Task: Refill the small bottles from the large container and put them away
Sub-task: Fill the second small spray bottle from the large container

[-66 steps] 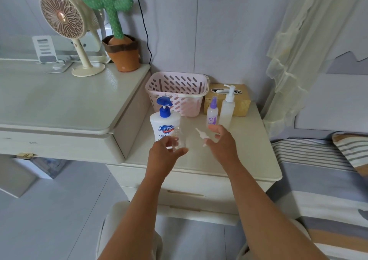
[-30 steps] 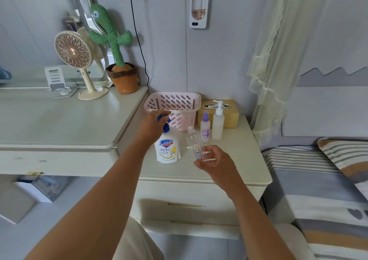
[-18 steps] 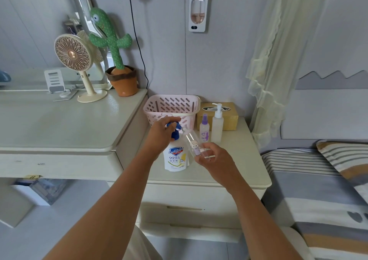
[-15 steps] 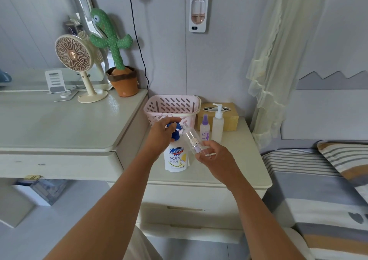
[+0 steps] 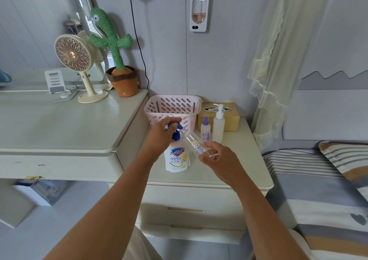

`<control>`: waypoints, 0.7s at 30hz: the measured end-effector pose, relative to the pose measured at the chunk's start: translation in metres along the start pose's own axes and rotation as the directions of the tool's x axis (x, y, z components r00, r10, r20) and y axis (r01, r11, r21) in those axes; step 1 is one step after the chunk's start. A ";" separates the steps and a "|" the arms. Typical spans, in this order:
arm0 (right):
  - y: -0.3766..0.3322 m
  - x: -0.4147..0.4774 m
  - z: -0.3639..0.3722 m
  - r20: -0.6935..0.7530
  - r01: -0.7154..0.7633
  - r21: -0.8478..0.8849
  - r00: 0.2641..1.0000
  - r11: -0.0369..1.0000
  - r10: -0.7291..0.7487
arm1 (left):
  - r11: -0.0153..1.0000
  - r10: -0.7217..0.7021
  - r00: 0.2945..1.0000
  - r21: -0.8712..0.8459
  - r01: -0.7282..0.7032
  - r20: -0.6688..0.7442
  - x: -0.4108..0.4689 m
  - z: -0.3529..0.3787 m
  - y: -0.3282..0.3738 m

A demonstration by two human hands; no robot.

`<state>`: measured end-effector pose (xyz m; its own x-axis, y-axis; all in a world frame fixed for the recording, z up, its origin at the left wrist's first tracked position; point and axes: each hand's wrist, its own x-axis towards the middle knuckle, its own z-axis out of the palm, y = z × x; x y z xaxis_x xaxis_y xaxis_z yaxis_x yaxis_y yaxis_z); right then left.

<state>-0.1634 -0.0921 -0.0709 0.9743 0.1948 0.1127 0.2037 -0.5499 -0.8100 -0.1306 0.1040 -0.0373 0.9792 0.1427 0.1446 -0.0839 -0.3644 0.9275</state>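
Presently, findings as follows.
Small clear bottle (image 5: 194,143): uncapped, tilted, mouth at the blue pump spout, evidently to catch soap.
Right hand (image 5: 218,157): fingers clamped on the bottle's base.
Left hand (image 5: 162,133): fingers curled over the pump head of the Safeguard soap container (image 5: 176,160).
Container: upright on the nightstand (image 5: 239,172), near its front edge.
Clearance: pink basket (image 5: 173,108) behind; spray bottle (image 5: 205,129) and lotion bottle (image 5: 218,123) just beside.

A white soap container (image 5: 176,160) with a blue pump (image 5: 175,133) and a blue, yellow and green label is seen on a cream bench (image 5: 235,172), beside a clear small bottle (image 5: 194,144) printed with a lilac-dressed cartoon figure. A pale pink slotted basket (image 5: 173,108), a purple-capped spray bottle (image 5: 205,129), a mustard tissue box (image 5: 232,118) and grey, white and tan striped bedding (image 5: 318,180) are shown behind.
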 end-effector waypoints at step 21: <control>0.000 0.013 -0.002 -0.032 0.031 -0.083 0.999 0.996 -0.033 | 0.964 -0.100 0.987 0.258 0.065 0.124 0.013 -0.004 -0.016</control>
<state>-0.1502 -0.0910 -0.0677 0.9696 0.1868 0.1582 0.2407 -0.6092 -0.7556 -0.1173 0.1159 -0.0489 0.9980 0.0634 0.0072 0.0309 -0.5791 0.8147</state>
